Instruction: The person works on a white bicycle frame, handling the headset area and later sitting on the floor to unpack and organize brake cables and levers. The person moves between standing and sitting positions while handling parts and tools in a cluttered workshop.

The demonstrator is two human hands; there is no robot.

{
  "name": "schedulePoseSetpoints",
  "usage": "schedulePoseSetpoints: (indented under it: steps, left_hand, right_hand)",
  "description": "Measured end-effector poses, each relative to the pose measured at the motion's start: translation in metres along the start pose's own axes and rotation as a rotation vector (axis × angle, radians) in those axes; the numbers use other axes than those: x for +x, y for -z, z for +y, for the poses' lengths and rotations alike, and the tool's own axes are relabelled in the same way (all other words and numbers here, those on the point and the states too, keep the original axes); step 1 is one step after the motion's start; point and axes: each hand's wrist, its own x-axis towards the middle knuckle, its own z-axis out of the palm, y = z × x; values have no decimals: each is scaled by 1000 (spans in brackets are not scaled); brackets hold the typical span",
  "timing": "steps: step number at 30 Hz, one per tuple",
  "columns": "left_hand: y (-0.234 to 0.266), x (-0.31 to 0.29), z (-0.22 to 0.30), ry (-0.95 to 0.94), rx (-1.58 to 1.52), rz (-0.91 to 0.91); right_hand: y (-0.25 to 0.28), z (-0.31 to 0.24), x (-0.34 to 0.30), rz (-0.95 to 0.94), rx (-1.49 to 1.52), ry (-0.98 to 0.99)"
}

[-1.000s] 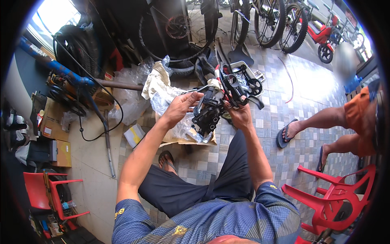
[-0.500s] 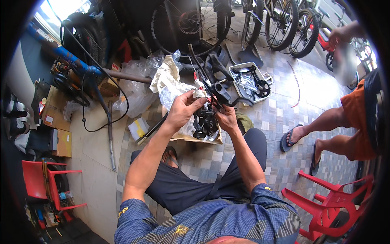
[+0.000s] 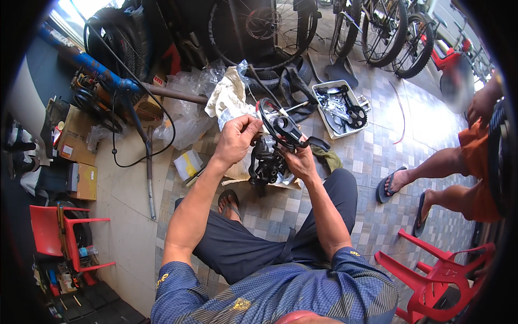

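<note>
My right hand [image 3: 298,161] is closed around a black bicycle control lever [image 3: 288,129] with a round clamp ring, above an open cardboard box. A black and red cable [image 3: 262,114] loops up from the lever. My left hand [image 3: 236,141] is just left of the lever, thumb and fingers pinched together; whatever is in the pinch is too small to make out. Behind it rises a crumpled cream cloth or paper [image 3: 225,96]. Below the hands, several black bicycle parts [image 3: 265,162] sit at the cardboard box [image 3: 237,171].
A white tray [image 3: 345,133] of metal parts and a crankset lies beyond my right hand. At left stands a blue bicycle frame [image 3: 108,80]. Bikes line the back. A person in orange shorts [image 3: 475,154] stands at right, near a red chair [image 3: 440,275].
My left hand has drawn apart from the lever, to the left. The lever has turned in my right hand, and its cable loop shows more plainly. The other person's hand has lowered.
</note>
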Motion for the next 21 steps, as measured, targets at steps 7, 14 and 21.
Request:
schedulePoseSetpoints:
  steps: [7, 14, 21]
  left_hand:
    - [6, -6, 2, -143, 16, -190]
    - [-12, -5, -19, -15, -528, -1]
    - [-12, -11, -20, 213, -866, -182]
  right_hand:
    - [4, 30, -7, 3, 522, -164]
    - [6, 57, -18, -46, 18, 33]
    - [-9, 9, -16, -106, 564, -203]
